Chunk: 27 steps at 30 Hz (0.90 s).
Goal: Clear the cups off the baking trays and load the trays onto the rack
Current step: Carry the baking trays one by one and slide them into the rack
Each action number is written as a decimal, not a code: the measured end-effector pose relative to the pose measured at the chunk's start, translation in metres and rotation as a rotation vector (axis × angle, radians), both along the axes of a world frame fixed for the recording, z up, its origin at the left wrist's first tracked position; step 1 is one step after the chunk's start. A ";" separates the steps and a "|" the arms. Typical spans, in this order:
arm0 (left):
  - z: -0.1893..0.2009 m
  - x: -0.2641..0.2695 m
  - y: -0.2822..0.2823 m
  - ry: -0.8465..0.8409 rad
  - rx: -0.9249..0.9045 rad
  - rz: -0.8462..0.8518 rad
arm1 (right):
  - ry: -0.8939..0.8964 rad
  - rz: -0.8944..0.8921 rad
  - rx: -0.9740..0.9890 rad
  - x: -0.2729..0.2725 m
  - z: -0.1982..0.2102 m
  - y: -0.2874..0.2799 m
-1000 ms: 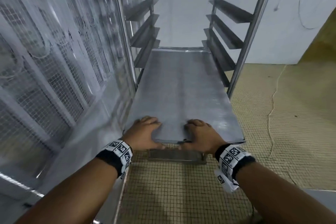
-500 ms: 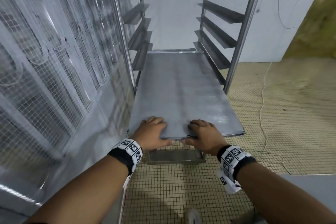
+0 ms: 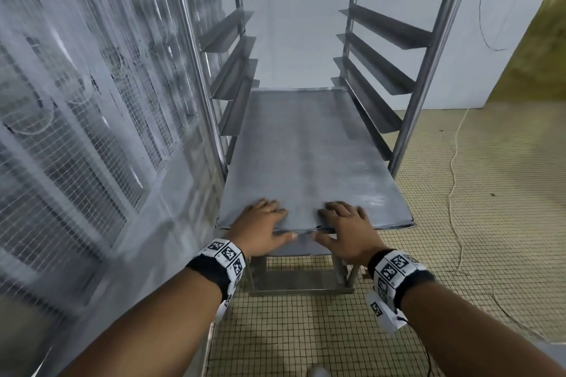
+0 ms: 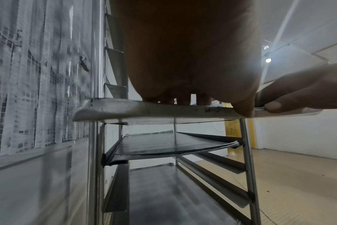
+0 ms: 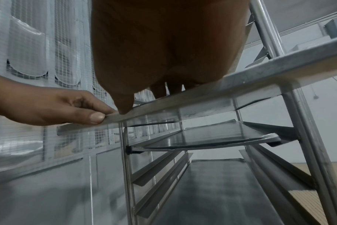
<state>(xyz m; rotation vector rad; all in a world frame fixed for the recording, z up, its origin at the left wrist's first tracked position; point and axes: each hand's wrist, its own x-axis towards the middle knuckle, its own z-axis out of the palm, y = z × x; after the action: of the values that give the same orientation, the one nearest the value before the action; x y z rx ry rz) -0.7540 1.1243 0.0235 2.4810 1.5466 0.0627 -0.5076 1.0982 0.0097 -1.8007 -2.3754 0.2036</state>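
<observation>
Both hands hold the near edge of the flat grey metal baking tray, fingers on top and thumbs at the rim: left hand and right hand side by side. The tray lies between the uprights of the tall steel rack, its near end overhanging the tiled floor. Bare runners stand above; a mesh wall crowds the left. Since half a second ago the tray has slid further in.

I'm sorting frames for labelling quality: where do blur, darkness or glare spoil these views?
Head view: the mesh wall is motion-smeared, the tray sharp. Left wrist view: the left hand is a dark backlit mass, and a ceiling lamp flares. Right wrist view: the right hand is underexposed.
</observation>
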 end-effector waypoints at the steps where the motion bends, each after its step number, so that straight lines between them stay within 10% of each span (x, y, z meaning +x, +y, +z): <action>1: -0.001 0.001 0.009 -0.004 0.004 0.000 | -0.005 0.014 -0.004 0.003 0.000 0.009; 27: -0.014 0.020 0.173 -0.119 0.049 0.177 | 0.057 0.150 -0.010 0.026 0.001 0.200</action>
<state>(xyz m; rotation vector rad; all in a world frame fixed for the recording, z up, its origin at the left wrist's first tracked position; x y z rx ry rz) -0.7336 1.2970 0.0095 2.3227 1.7282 0.2736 -0.4820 1.2983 0.0108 -1.5993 -2.4741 0.2812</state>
